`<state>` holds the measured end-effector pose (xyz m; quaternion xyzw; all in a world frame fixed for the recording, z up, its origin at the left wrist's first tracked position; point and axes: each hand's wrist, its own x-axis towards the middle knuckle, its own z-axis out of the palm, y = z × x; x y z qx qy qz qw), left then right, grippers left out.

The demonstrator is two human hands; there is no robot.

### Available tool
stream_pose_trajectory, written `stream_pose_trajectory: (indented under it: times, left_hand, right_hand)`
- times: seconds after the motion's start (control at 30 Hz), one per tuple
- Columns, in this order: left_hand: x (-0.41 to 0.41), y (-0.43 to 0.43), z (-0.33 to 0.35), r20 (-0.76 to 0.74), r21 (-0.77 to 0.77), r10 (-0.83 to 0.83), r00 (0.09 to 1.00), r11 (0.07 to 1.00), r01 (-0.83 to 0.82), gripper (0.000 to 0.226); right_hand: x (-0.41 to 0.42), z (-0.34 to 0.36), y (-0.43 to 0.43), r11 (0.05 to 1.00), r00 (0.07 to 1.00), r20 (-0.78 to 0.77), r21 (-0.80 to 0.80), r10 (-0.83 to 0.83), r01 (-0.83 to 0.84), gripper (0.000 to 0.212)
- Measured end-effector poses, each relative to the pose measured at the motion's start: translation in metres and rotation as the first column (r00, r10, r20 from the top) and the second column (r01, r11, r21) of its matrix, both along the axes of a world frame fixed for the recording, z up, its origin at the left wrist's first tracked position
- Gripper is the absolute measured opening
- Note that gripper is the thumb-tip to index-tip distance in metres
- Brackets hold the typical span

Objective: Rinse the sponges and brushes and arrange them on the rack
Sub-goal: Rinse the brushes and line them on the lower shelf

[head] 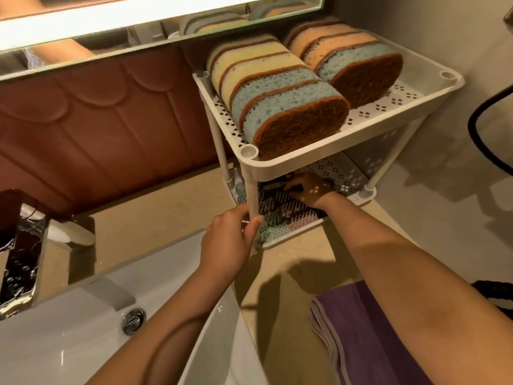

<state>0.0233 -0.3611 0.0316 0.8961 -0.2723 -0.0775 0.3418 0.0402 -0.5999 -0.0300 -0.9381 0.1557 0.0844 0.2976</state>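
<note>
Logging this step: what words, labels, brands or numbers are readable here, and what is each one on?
None can be read. No print, label, brand or number shows on the sponges, the rack, the brushes on its lower shelf, the faucet, the sink or the purple towel.

Head view looks steeply down, close above the rack (333,150).
</note>
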Motion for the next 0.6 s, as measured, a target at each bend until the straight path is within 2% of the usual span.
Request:
stream_pose_trajectory:
  times: [0.2, 0.4, 0.5, 0.6]
  left_hand:
    - [-0.002, 0.000, 0.003, -0.050, -0.008, -0.009, 0.999, 1.000, 0.008, 0.025]
    - [-0.001, 0.006, 0.019, -0.227, -0.013, -0.071, 0.971, 0.997, 0.070, 0.034]
    - [-0.005, 0.020, 0.024, -0.300, 0.066, -0.062, 0.952, 0.994, 0.085, 0.042]
    - [-0.011, 0.037, 0.029, -0.321, 0.171, -0.144, 0.936, 0.964, 0.206, 0.037]
  right_hand:
    - [-0.010, 0.007, 0.004, 0.998, 0.999, 0.012, 0.046, -0.042, 0.042, 0.031]
    - [-0.042, 0.027, 0.015, 0.992, 0.986, 0.125, 0.073, -0.113, 0.105, 0.025]
    - [-0.065, 0.048, 0.027, 0.991, 0.991, 0.098, 0.104, -0.096, 0.086, 0.027]
    - [-0.084, 0.066, 0.044, 0.995, 0.997, 0.074, 0.100, -0.035, 0.028, 0.027]
